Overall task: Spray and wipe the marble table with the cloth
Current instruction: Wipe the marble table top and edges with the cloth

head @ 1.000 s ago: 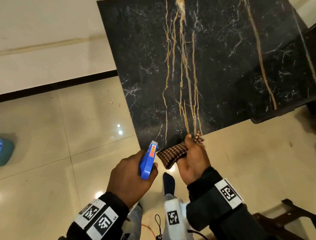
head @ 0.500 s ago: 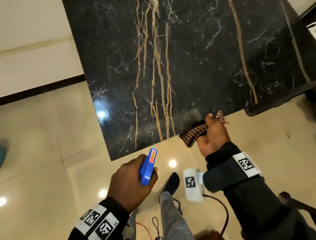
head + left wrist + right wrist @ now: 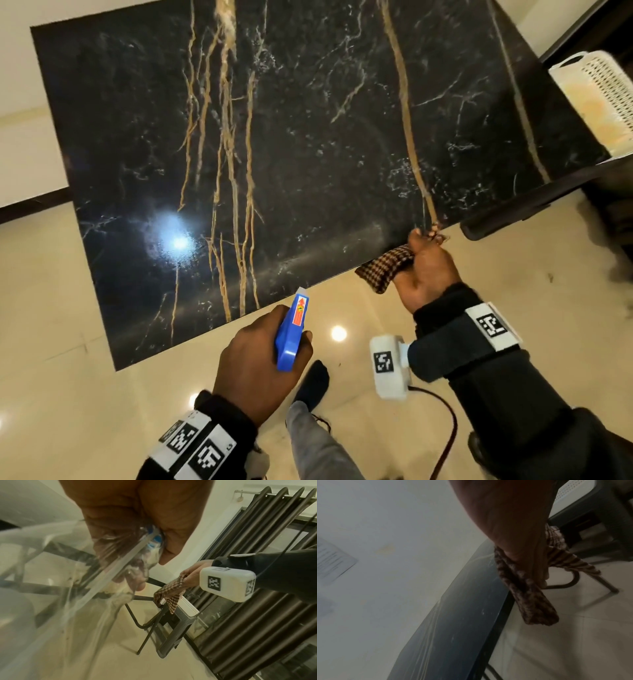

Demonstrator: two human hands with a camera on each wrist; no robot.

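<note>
A black marble table with gold and white veins fills the upper head view. My left hand grips a spray bottle by its blue trigger head, nozzle pointing at the table's near edge. The clear bottle body shows blurred in the left wrist view. My right hand holds a bunched brown checked cloth at the near right edge of the table. From the right wrist, the cloth hangs beside the table edge.
A white perforated basket stands on dark furniture at the right. A dark metal-framed chair and dark curtains lie to the right. Glossy beige floor tiles surround the table. My socked foot is below.
The view has moved closer and more of the table shows. My right hand carried the cloth rightward along the near edge, apart from the left hand. The left hand keeps gripping the sprayer.
</note>
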